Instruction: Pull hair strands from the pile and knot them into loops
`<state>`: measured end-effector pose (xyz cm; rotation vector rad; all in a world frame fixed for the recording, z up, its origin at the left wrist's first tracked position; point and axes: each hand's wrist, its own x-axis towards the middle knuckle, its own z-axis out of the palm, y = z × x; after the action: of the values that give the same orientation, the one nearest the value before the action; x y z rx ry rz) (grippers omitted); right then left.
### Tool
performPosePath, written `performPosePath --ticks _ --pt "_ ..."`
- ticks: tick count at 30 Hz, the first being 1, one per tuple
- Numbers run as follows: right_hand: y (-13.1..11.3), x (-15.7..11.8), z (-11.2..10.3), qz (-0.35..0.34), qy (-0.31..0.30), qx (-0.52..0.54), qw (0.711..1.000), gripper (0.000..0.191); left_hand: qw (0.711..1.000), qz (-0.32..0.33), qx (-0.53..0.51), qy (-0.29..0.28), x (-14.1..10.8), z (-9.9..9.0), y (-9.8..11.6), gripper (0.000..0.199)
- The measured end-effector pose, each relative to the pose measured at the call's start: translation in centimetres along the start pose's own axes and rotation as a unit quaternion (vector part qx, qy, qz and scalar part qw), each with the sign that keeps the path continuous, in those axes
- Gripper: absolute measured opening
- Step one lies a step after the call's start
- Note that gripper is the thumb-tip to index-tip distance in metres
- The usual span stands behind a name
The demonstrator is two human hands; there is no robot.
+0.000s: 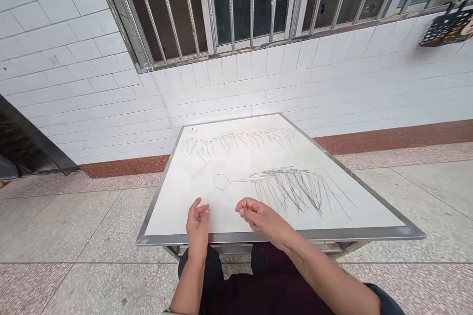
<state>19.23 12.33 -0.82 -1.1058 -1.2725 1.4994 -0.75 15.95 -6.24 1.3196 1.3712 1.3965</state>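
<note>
My left hand is over the near edge of the white board, fingers half curled, with the index finger apart from the thumb and nothing visible between them. To its right, my right hand is closed in a pinch. A faint thin line shows by its fingertips, but what it holds I cannot make out. Beyond the hands lies a single thin dark ring. A loose bundle of long, thin dark strands is spread to the right. Across the far part runs a row of looped strands with tails.
The white tabletop has a grey metal rim. A small white-and-red item sits at its far left corner. Behind are a white tiled wall and barred windows. A patterned bag hangs at upper right.
</note>
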Motion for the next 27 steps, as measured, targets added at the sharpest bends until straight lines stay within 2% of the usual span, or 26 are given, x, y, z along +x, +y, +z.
performPosePath --ticks 2,4,7,9,13,16,19,23,27 --pt "0.8 -2.2 2.4 0.009 -0.004 0.045 0.999 0.021 0.999 -0.01 -0.043 -0.014 -1.7 -0.4 2.1 0.053" --pt "1.3 -3.7 3.8 -0.001 0.019 0.032 0.999 0.023 0.996 -0.012 -0.079 -0.033 -3.2 -0.6 4.3 0.052" --pt "1.5 -4.8 4.8 -0.039 0.044 -0.029 0.998 0.023 0.978 -0.031 -0.193 -0.072 -4.8 -0.3 7.0 0.049" --pt "1.4 -5.1 5.2 -0.057 0.049 -0.063 0.995 0.021 0.963 -0.055 -0.257 -0.067 -5.7 0.1 8.0 0.047" --pt "1.3 -5.9 5.9 -0.078 0.085 -0.106 0.988 0.017 0.936 -0.082 -0.338 -0.042 -6.9 0.5 8.8 0.042" --pt "1.5 -6.5 6.3 -0.101 0.089 -0.12 0.984 0.014 0.917 -0.099 -0.382 -0.054 -7.5 0.3 9.2 0.043" --pt "1.4 -6.8 6.2 -0.133 0.087 -0.108 0.981 0.013 0.892 -0.135 -0.421 -0.093 -7.8 -0.1 9.7 0.053" --pt "0.4 -6.6 5.2 -0.175 0.128 -0.073 0.974 0.021 0.85 -0.208 -0.452 -0.173 -8.7 -0.5 9.9 0.066" --pt "-0.7 -6.7 4.0 -0.231 0.09 -0.078 0.966 0.032 0.806 -0.258 -0.467 -0.256 -10.1 -0.2 9.5 0.061"
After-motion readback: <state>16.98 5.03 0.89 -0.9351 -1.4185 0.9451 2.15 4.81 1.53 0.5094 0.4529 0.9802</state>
